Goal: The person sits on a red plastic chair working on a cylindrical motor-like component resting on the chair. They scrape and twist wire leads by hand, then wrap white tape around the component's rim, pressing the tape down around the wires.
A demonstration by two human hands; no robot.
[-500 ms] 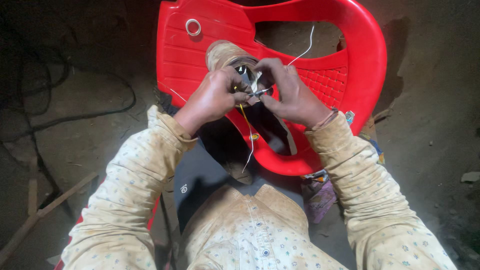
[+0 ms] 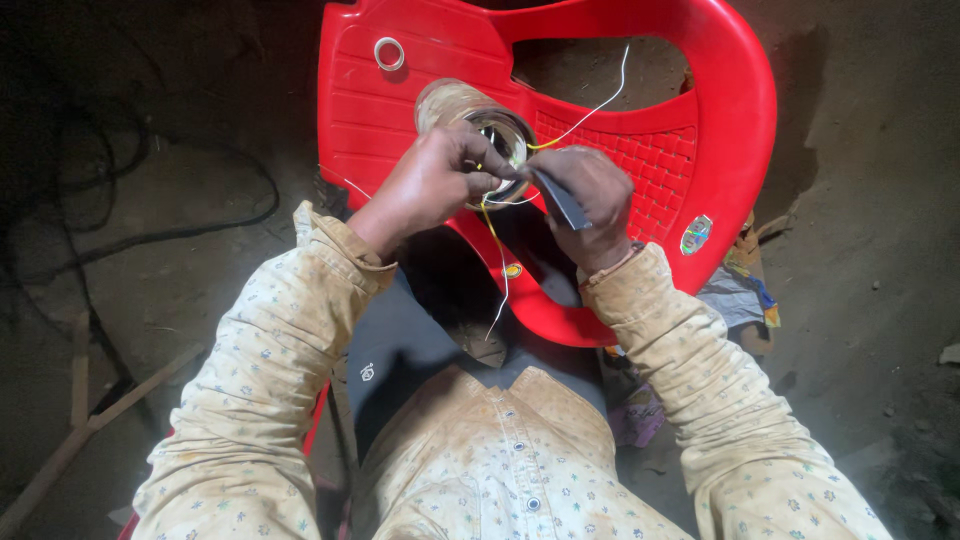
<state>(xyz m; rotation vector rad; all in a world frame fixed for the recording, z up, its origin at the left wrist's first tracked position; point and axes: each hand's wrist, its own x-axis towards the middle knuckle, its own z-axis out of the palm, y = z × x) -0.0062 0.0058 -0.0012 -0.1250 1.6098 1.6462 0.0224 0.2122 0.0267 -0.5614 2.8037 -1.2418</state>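
My left hand (image 2: 430, 185) pinches the rim of a dusty cylindrical metal motor housing (image 2: 470, 115) over the ribbed red plastic chair (image 2: 700, 130). My right hand (image 2: 590, 195) closes on 1 flat dark strip (image 2: 562, 200); thin yellow and white wires (image 2: 495, 250) dangle.

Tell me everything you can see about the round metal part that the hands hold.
The round metal part looks like a short, dusty cylinder with a shiny open rim facing the camera. It lies tilted over the seat of the red plastic chair. The left hand grips its rim; the right hand holds a dark flat tool beside it. Thin yellow and white wires run from its opening.
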